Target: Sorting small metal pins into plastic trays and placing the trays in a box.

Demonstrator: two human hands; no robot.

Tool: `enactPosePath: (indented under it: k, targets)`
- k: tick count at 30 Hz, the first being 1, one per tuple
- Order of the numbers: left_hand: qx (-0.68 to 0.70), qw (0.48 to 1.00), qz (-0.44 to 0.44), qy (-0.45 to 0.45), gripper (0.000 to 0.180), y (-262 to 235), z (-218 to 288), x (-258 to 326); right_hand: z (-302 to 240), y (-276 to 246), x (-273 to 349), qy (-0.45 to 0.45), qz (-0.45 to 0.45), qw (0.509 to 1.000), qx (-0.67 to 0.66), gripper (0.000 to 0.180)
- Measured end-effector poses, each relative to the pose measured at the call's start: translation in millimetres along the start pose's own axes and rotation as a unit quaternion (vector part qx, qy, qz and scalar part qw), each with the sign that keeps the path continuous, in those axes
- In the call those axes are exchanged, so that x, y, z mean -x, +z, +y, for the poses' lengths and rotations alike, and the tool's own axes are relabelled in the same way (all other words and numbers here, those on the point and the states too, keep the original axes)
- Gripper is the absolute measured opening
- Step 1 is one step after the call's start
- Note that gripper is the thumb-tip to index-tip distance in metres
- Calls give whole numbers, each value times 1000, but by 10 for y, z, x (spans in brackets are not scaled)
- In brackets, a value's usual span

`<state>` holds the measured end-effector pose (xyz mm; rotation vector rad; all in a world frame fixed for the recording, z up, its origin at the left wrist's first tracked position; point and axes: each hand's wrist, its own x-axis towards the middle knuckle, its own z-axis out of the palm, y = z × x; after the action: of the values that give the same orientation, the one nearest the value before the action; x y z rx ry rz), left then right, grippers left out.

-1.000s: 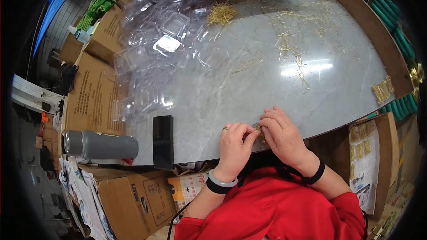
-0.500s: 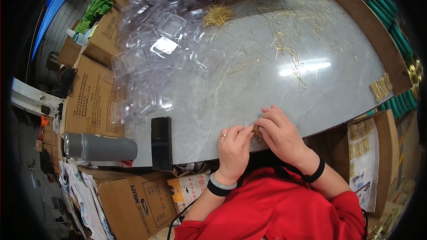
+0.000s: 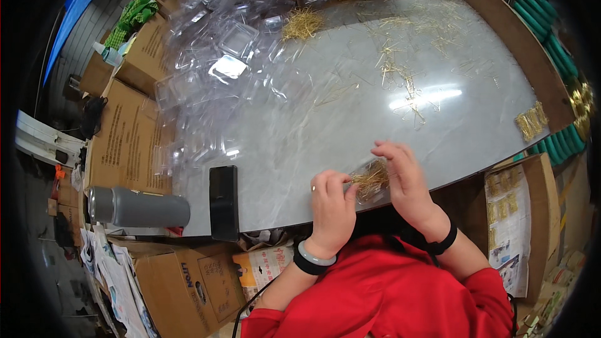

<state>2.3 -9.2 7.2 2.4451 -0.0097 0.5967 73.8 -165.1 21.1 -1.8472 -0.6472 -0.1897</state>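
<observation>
Left hand [image 3: 332, 208] curls at the left side of a bundle of gold-coloured wire hooks [image 3: 372, 178], and on my feed I cannot tell whether its thumb and fingertips pinch it; the right hand [image 3: 408, 186] stands unclenched, fingers extended, at the bundle's right side. I see the bundle near the front edge of the grey marbled table [image 3: 300, 150], right of a black smartphone [image 3: 224, 203] and a grey flask [image 3: 149, 207].
</observation>
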Motion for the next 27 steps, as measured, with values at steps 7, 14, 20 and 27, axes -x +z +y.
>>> enactPosePath:
  k: [7, 14, 20, 27]
  targets:
    - [86, 994, -4, 66, 41, 124, -42, 45, 62, -118, 52, -62, -16, 987, 150, 32]
    - [-31, 990, 15, 135, 34, 121, -99, 104, 76, -147, 122, -58, -25, 993, 97, 33]
    - [100, 992, 4, 72, 41, 42, -103, 114, -53, -159, 186, -123, -163, 958, 200, 69]
    - [365, 930, -18, -36, 34, 29, -181, 180, -46, -17, 188, -124, -193, 936, 266, 74]
